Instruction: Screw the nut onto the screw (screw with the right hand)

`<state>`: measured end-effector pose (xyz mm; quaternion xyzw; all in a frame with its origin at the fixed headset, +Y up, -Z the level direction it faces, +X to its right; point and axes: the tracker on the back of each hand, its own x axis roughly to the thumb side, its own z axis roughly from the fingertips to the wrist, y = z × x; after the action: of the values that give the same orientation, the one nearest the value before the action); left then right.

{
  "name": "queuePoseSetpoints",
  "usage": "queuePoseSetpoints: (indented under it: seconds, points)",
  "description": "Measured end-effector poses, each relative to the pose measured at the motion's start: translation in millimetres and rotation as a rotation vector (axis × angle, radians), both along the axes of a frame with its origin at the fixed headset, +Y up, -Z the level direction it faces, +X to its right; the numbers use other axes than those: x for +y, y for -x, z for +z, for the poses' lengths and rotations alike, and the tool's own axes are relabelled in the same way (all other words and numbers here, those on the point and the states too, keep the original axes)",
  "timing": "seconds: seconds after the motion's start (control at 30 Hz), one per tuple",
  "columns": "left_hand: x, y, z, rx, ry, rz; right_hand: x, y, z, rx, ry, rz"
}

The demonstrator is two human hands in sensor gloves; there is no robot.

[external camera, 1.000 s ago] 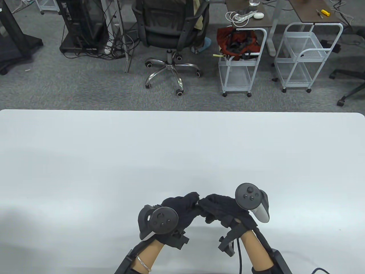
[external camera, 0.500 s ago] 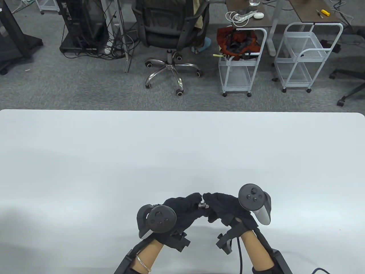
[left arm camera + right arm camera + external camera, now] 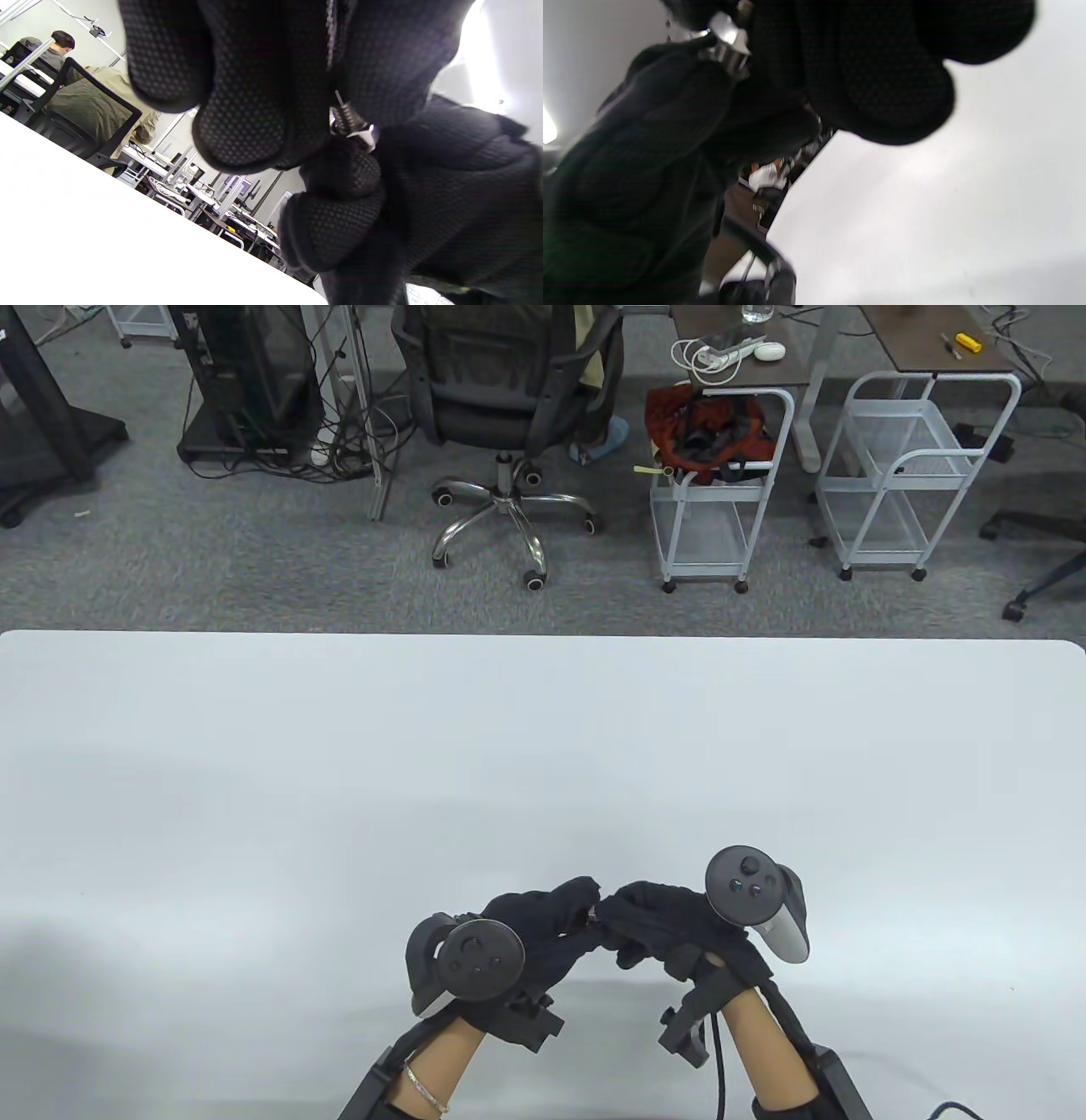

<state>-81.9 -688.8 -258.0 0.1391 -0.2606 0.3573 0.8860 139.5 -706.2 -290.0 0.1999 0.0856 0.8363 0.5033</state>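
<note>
Both gloved hands meet low over the white table [image 3: 254, 780] near its front edge. My left hand [image 3: 579, 902] pinches a threaded metal screw [image 3: 344, 115] in its fingertips. My right hand [image 3: 612, 913] pinches the silver nut [image 3: 365, 135] that sits on the screw's thread, fingertip to fingertip with the left. The nut also shows as a bright metal piece in the right wrist view [image 3: 726, 37]. In the table view the fingers hide almost all of the screw and nut.
Beyond the table's far edge stand an office chair [image 3: 509, 398] and two white wire carts [image 3: 721, 492] on grey carpet. Nothing else lies on the table.
Half a second ago the screw showed in a small gap between the fingertips. The right hand's fingers have since closed over it again and its tracker has rolled slightly left. The left hand has stayed put.
</note>
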Motion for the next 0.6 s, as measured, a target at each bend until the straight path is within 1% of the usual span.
queuePoseSetpoints:
  seconds: [0.03, 0.07, 0.2, 0.23, 0.27, 0.33, 0.4, 0.5, 0.53, 0.57, 0.6]
  points:
    - [-0.3, -0.5, -0.4, -0.012, 0.008, 0.011, -0.5, 0.0, 0.9, -0.034, 0.0, -0.019]
    - [-0.7, -0.4, -0.5, -0.011, 0.017, 0.02, -0.8, 0.1, 1.1, -0.039, 0.001, -0.03]
    - [-0.9, 1.6, -0.9, 0.016, -0.003, -0.009, -0.1, 1.7, 0.4, 0.099, 0.082, 0.023]
    - [-0.6, 1.5, -0.7, 0.014, -0.004, -0.01, 0.2, 1.6, 0.4, 0.091, 0.061, 0.035]
    - [-0.7, 1.4, -0.7, 0.007, 0.0, -0.006, 0.5, 1.4, 0.0, 0.041, 0.009, 0.03]
    - [-1.3, 0.9, -1.3, -0.007, 0.012, 0.015, 0.7, 1.3, 0.7, -0.029, -0.016, -0.002]
    - [-1.7, 1.3, -1.7, -0.007, 0.02, 0.025, 0.7, 1.1, 1.3, -0.015, 0.004, -0.007]
    - [-1.1, 2.9, -1.3, 0.019, 0.002, 0.001, 1.0, 2.5, 1.3, 0.081, 0.057, 0.011]
    - [-0.8, 3.0, -1.0, 0.019, -0.001, -0.001, 1.0, 2.7, 1.3, 0.091, 0.055, 0.025]
    - [-0.7, 2.8, -0.9, 0.015, 0.001, -0.001, 1.1, 2.2, 0.9, 0.07, 0.021, 0.026]
    - [-1.0, 2.6, -1.1, 0.0, 0.007, 0.006, 1.0, 1.6, 0.4, 0.021, -0.01, 0.012]
